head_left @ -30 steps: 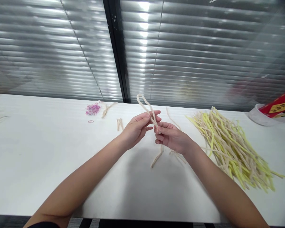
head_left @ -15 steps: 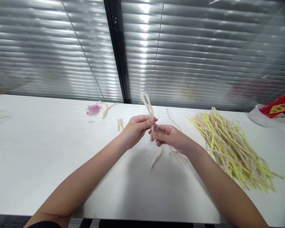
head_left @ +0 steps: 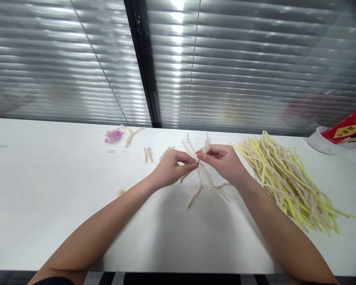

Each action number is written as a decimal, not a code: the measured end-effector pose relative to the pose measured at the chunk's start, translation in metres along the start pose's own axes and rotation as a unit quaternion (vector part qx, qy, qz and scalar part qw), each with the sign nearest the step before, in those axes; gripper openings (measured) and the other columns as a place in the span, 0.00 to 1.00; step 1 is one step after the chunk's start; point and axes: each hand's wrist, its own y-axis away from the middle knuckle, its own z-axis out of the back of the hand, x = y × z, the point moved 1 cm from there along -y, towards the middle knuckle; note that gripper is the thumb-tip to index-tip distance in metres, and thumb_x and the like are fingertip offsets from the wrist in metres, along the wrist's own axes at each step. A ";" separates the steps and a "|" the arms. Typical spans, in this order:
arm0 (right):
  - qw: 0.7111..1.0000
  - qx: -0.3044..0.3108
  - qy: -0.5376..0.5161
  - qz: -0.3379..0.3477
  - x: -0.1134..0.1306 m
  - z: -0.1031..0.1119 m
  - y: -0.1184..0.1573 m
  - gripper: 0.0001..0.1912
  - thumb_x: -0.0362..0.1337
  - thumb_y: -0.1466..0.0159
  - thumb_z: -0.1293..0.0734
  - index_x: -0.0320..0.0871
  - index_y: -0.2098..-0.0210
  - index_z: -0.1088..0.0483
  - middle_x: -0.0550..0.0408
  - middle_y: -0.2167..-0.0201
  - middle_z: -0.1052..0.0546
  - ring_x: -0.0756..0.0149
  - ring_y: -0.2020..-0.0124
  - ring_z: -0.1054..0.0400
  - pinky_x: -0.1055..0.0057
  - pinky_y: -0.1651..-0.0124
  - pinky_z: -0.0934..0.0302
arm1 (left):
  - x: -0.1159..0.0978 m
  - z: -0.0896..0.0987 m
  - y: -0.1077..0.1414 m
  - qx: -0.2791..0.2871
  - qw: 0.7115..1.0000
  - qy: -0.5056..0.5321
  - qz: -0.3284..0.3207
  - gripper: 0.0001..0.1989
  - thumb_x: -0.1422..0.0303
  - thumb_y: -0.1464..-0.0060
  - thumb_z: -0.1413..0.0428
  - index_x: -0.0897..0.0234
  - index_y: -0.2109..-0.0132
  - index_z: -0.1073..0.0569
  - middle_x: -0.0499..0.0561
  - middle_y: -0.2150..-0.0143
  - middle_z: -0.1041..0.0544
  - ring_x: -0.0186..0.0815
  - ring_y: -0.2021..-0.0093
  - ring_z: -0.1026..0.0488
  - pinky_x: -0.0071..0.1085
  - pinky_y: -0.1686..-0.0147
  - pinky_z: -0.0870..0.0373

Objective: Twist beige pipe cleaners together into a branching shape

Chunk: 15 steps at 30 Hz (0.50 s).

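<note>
Just above the white counter (head_left: 62,198), the two hands meet over a beige stem (head_left: 207,144), fuzzy and bent so that its doubled part stands up beside the fingers of the right hand (head_left: 224,161). Those fingers grip it between thumb and fingertips, and the left hand (head_left: 175,167) pinches its lower end, the two sets of fingertips almost touching. Thin beige strands (head_left: 199,185) spread out on the surface below and behind the hands, some crossing one another. Off to the right lies a big heap of yellow and beige stems (head_left: 287,182), with a clear bowl (head_left: 318,142) and a red packet (head_left: 342,127) near the far corner. Left of the hands are two short beige pieces (head_left: 148,154), a joined beige bundle (head_left: 131,138), a pile of pinkish-purple bands (head_left: 114,136) and a single loose band (head_left: 111,151).
</note>
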 end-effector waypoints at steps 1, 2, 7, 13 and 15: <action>1.000 -0.002 -0.011 0.005 0.000 0.000 0.000 0.12 0.43 0.48 0.29 0.42 0.68 0.24 0.52 0.69 0.24 0.62 0.65 0.30 0.65 0.61 0.36 | 0.000 0.000 0.000 0.004 1.000 -0.004 -0.004 0.10 0.63 0.51 0.43 0.65 0.72 0.22 0.52 0.74 0.26 0.34 0.71 0.32 0.29 0.68 0.39; 1.000 -0.002 -0.024 0.007 0.000 0.000 -0.001 0.11 0.43 0.49 0.28 0.42 0.70 0.24 0.52 0.70 0.24 0.62 0.66 0.30 0.65 0.60 0.36 | 0.000 0.000 0.000 0.010 1.000 -0.007 -0.004 0.10 0.63 0.51 0.43 0.65 0.72 0.22 0.52 0.74 0.26 0.34 0.71 0.32 0.29 0.68 0.39; 0.997 0.025 -0.073 -0.015 0.001 0.003 -0.002 0.13 0.41 0.55 0.25 0.40 0.73 0.25 0.52 0.71 0.24 0.65 0.69 0.30 0.66 0.63 0.35 | -0.001 0.001 0.001 0.072 0.997 0.012 0.033 0.12 0.62 0.51 0.44 0.67 0.71 0.23 0.50 0.76 0.29 0.31 0.74 0.35 0.28 0.73 0.40; 0.996 0.008 -0.082 -0.024 -0.001 0.007 -0.005 0.13 0.41 0.54 0.25 0.41 0.71 0.24 0.53 0.72 0.25 0.67 0.69 0.32 0.68 0.63 0.36 | -0.002 0.000 0.002 0.091 0.992 0.028 0.083 0.12 0.62 0.53 0.43 0.67 0.69 0.23 0.49 0.75 0.28 0.31 0.73 0.35 0.26 0.73 0.39; 0.997 -0.009 -0.076 -0.016 -0.001 0.007 -0.006 0.11 0.42 0.53 0.26 0.41 0.75 0.24 0.53 0.73 0.25 0.66 0.69 0.32 0.67 0.63 0.36 | -0.003 0.001 0.002 0.090 0.991 0.030 0.090 0.12 0.62 0.53 0.42 0.67 0.68 0.22 0.50 0.74 0.27 0.31 0.72 0.34 0.26 0.73 0.39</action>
